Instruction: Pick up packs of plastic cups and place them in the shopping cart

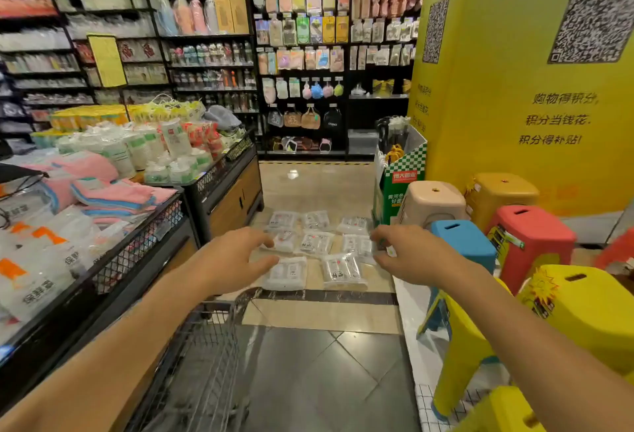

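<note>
Head view of a shop aisle, looking forward and down along two bare forearms stretched ahead. The left hand [236, 256] is spread, fingers loosely curved and apart, holding nothing; its fingertips hover in front of a group of clear plastic packets [315, 243] laid out in rows on the tiled floor [308, 363]. The right hand [404, 253] reaches in from the other side, fingers bent, with something small and pale showing at its fingertips; whether it pinches that is too blurred to tell. The packets lie between the two hands, further along the floor. Below the left forearm is the wire basket of a shopping trolley [206, 346]. To the left stands a display bin [144, 253] heaped with bagged goods and pink towels. To the right are stacked plastic stools [528, 236] in blue, red, yellow and beige, before a yellow pillar [514, 71] bearing QR codes.
</note>
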